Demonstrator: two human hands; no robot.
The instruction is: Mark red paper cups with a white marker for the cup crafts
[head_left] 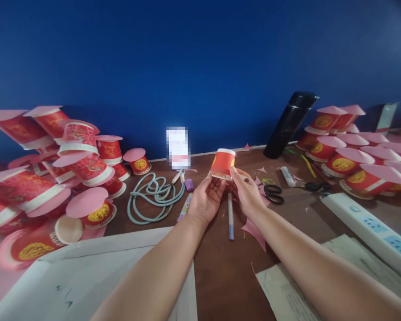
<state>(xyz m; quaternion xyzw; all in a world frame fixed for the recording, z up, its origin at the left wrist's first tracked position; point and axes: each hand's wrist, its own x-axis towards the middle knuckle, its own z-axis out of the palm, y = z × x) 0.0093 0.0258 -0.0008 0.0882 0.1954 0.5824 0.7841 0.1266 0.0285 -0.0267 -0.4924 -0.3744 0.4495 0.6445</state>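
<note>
A small red paper cup (222, 163) with a white rim and gold print is held upside down above the brown table (220, 267). My left hand (205, 198) grips its lower edge from the left, fingers curled. My right hand (245, 191) pinches the same edge from the right. Both forearms reach in from the bottom of the view. Directly under the hands lie a blue pen (231, 217) and pink paper scraps (255, 232).
Piles of red cups capped with pink paper discs fill the left (76, 165) and right (347, 156) sides. Also on the table: coiled grey cable (153, 196), black scissors (273, 194), glue stick (288, 176), black bottle (289, 125), white power strip (370, 227), white papers (96, 272).
</note>
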